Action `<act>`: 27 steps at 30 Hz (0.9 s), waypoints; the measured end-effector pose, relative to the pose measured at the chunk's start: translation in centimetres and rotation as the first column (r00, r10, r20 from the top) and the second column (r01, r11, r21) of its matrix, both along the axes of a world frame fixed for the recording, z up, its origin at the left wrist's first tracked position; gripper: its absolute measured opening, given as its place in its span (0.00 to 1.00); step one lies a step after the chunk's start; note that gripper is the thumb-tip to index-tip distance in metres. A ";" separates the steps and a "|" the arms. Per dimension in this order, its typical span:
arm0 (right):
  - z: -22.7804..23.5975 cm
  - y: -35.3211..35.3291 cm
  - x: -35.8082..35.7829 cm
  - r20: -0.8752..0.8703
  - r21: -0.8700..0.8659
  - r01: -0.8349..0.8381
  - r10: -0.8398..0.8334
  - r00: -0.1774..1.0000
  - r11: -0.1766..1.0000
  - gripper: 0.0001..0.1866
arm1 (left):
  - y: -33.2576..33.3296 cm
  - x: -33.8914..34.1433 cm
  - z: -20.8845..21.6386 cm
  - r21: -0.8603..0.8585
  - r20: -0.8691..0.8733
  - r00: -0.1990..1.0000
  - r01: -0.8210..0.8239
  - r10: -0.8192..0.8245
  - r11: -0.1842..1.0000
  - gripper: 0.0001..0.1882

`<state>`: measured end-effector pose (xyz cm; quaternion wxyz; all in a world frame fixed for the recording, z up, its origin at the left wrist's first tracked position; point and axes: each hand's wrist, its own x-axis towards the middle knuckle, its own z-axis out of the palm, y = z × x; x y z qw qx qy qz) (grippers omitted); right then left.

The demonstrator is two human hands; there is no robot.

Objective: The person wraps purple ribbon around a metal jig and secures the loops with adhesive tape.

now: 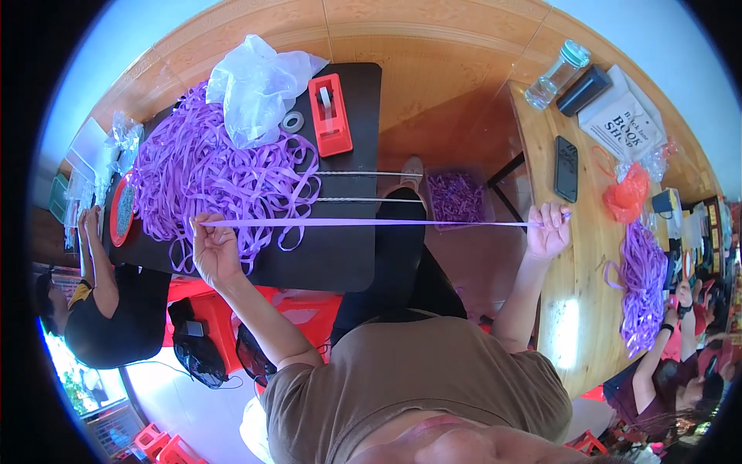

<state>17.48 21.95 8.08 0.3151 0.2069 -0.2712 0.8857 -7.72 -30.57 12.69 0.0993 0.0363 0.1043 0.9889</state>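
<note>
A long purple ribbon (363, 223) is stretched nearly level between my hands. My left hand (216, 249) pinches one end, in front of the big heap of purple ribbons (209, 166) on the dark table. At the other side my right hand (549, 230) closes its fingers on the far end, near the wooden table's left edge. Two thin pale metal rods (363, 199) stick out from the dark table toward the right, behind the taut ribbon.
A red tape dispenser (331, 116), a tape roll (292, 121) and a clear plastic bag (259, 89) lie by the heap. The wooden table (556, 309) bears a phone (566, 168), bottle (558, 75) and more ribbons (643, 286). A tub (460, 224) sits below. Other people work at both sides.
</note>
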 end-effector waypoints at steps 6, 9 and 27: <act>-0.1 -0.1 0.0 0.016 0.006 0.016 -0.016 1.000 1.000 0.10 | -0.1 0.2 0.1 0.050 0.019 1.000 0.010 -0.011 0.999 0.04; -0.2 -0.1 0.0 0.024 -0.004 0.014 -0.014 1.000 1.000 0.10 | -0.2 0.1 -0.2 0.037 -0.085 0.996 0.003 0.000 0.999 0.04; 0.1 -1.0 -0.4 0.054 -0.236 0.121 -0.111 0.992 0.964 0.04 | -1.0 0.3 -0.8 0.177 -0.039 0.999 -0.019 0.026 0.984 0.06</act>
